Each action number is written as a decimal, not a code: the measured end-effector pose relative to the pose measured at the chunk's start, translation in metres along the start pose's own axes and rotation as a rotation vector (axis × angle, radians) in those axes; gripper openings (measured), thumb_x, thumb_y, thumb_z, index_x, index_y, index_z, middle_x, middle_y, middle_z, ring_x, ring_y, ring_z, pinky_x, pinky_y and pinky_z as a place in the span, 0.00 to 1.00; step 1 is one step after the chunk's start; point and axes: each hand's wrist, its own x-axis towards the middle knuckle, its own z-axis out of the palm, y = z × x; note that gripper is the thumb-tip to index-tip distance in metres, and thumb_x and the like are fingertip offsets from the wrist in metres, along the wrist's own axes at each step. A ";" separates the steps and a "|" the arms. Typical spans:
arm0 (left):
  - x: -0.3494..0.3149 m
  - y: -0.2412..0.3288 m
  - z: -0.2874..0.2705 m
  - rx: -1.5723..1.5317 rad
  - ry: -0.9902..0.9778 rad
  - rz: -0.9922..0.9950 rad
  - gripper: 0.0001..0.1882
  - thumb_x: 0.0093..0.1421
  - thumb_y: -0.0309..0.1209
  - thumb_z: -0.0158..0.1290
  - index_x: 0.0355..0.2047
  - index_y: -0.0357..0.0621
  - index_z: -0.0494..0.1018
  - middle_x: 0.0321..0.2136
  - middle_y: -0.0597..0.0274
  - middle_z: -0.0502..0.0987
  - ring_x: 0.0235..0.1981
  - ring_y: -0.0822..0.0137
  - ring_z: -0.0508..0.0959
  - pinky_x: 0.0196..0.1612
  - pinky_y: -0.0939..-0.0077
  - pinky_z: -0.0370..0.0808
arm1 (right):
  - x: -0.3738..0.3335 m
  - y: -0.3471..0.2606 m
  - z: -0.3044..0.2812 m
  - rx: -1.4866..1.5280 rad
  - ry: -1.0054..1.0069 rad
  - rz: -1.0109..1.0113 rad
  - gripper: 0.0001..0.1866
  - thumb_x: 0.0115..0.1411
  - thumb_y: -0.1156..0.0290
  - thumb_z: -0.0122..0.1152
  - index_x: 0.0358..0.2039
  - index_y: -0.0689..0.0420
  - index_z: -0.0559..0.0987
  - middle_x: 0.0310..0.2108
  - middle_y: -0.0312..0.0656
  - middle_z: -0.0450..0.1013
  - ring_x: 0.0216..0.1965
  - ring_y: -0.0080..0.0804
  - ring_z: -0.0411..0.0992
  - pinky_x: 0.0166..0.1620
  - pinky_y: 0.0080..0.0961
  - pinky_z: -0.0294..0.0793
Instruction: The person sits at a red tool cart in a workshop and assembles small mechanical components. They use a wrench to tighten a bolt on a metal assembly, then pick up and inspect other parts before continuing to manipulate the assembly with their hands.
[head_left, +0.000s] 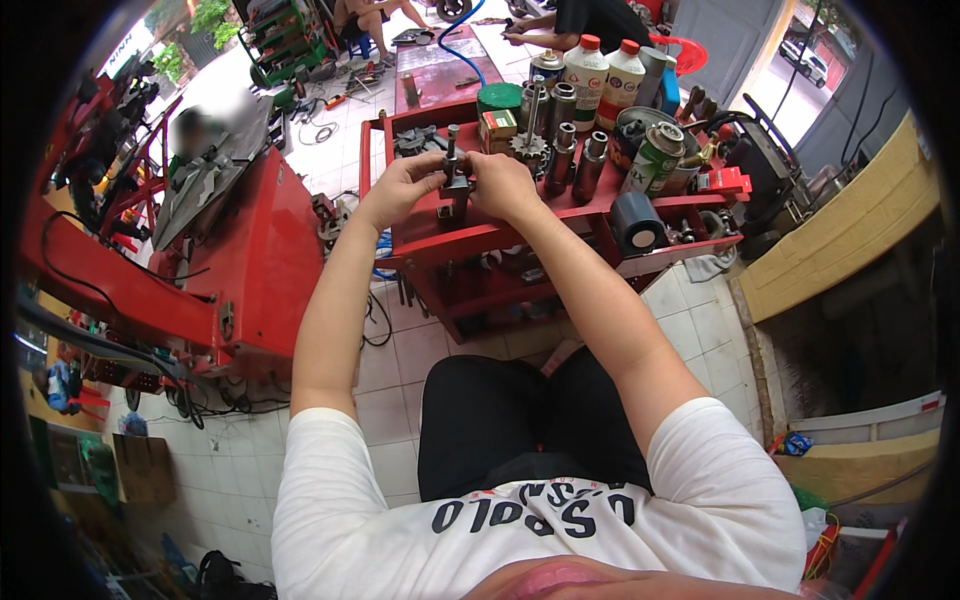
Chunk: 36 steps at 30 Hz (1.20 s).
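Pale, shiny floor tiles [390,405] are spreading beneath a red metal trolley [480,248] at the top centre of the frame. Over its near left corner, I am holding a dark metal part [453,143] upright: my left hand [408,188] is pinching it between thumb and fingers, and my right hand [504,186] is gripping it from the other side, its fingertips partly hidden. The part's slim, smooth-looking stem could be twisting out of my fingers if either pinch loosens, dropping among the clutter. Just beside my right hand, two steel tubes [575,172] are standing on end; a careless swing of the wrist could be toppling them. A round black cylinder [634,221] is lying near the front edge, where a bump could be rolling it off. Behind, a toothed gear [530,152] is showing rough metal, while plastic bottles [604,84] are wearing red caps.
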 end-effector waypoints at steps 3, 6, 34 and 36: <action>0.000 -0.013 -0.016 0.032 -0.017 -0.058 0.24 0.63 0.24 0.62 0.60 0.39 0.73 0.51 0.63 0.79 0.51 0.73 0.77 0.57 0.72 0.74 | 0.002 -0.001 0.002 -0.038 -0.024 -0.015 0.15 0.50 0.71 0.66 0.41 0.52 0.83 0.31 0.49 0.81 0.36 0.50 0.81 0.40 0.47 0.80; 0.001 -0.015 -0.012 0.039 0.040 -0.031 0.24 0.63 0.25 0.62 0.60 0.38 0.73 0.52 0.62 0.79 0.50 0.72 0.78 0.57 0.72 0.75 | 0.003 0.000 0.002 -0.037 -0.040 -0.014 0.15 0.50 0.71 0.66 0.40 0.52 0.83 0.31 0.49 0.81 0.36 0.50 0.81 0.40 0.47 0.80; -0.001 -0.004 0.002 -0.065 0.139 0.038 0.21 0.64 0.24 0.61 0.57 0.38 0.75 0.45 0.62 0.82 0.46 0.74 0.80 0.53 0.76 0.77 | 0.001 0.000 0.000 -0.001 -0.027 -0.023 0.14 0.50 0.73 0.64 0.40 0.54 0.82 0.31 0.50 0.81 0.36 0.52 0.81 0.40 0.48 0.80; -0.001 0.003 0.002 -0.118 0.154 0.011 0.19 0.63 0.22 0.62 0.55 0.36 0.77 0.46 0.60 0.82 0.48 0.70 0.80 0.56 0.72 0.77 | 0.001 0.000 -0.001 -0.011 -0.029 -0.028 0.14 0.50 0.73 0.64 0.40 0.54 0.82 0.31 0.50 0.81 0.36 0.52 0.81 0.40 0.48 0.80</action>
